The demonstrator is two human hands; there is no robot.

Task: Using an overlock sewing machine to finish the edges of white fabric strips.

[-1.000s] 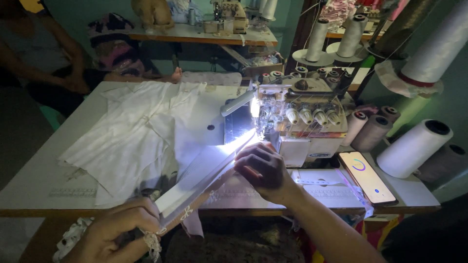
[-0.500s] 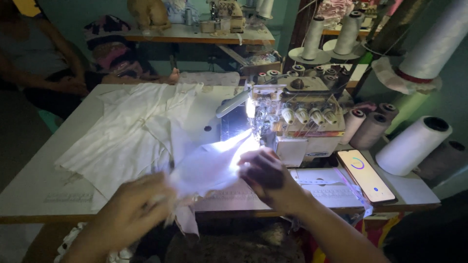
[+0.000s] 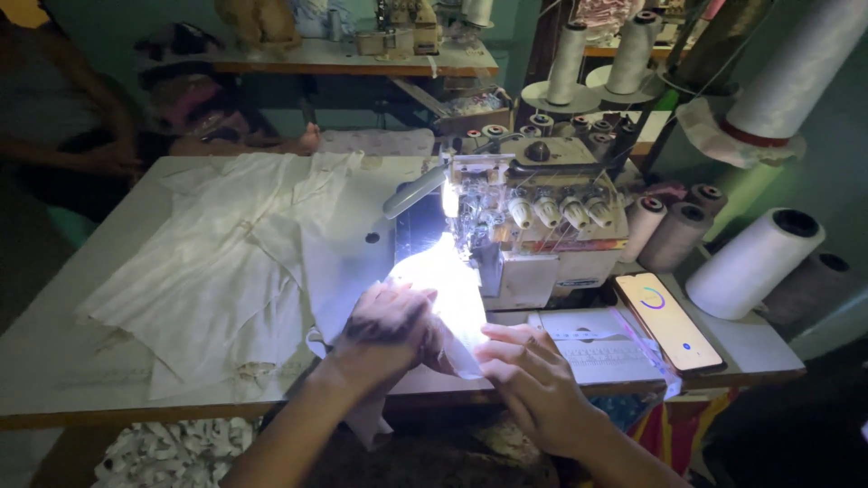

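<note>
The white fabric piece (image 3: 443,280) lies brightly lit on the table (image 3: 54,361), directly in front of the overlock sewing machine (image 3: 542,226). Its long axis runs from about 6 o'clock, at the person's side, up to 12 o'clock, toward the needle area. The left hand (image 3: 389,321) rests on the fabric's lower left part, fingers bent and pressing it flat. The right hand (image 3: 529,380) is at 4 o'clock from the fabric, fingers stretched and touching its near edge, not clenched. The left hand is the nearer one to the machine.
</note>
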